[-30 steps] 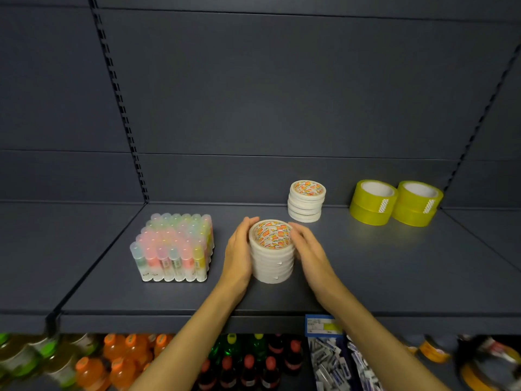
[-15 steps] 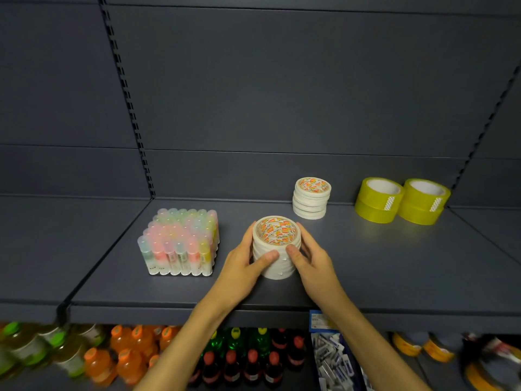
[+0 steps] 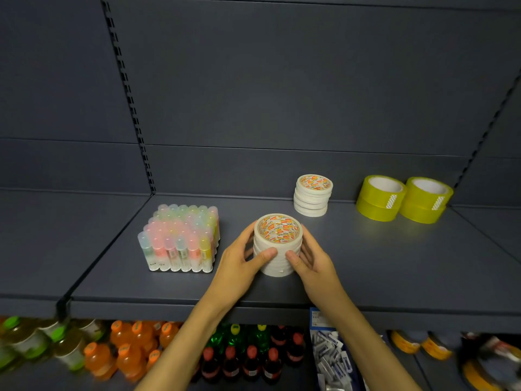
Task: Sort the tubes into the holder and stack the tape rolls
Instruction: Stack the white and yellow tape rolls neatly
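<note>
Both hands, left hand (image 3: pixel 238 266) and right hand (image 3: pixel 315 262), grip the white tape stack (image 3: pixel 277 245) near the shelf (image 3: pixel 394 277) front edge, fingers curled around its sides. The tube block (image 3: pixel 180 239) stands just left; another white stack (image 3: pixel 312 195) sits near the back edge.

A single head-worn, wide-angle view looks forward and slightly down onto a dark grey metal shelf (image 3: pixel 366 277) from just in front of its front edge, close enough that both forearms reach in from the bottom of the frame. The shelf's back panel fills the upper half; below the front edge, a lower shelf of coloured bottles (image 3: pixel 127 354) shows, blurred.
</note>
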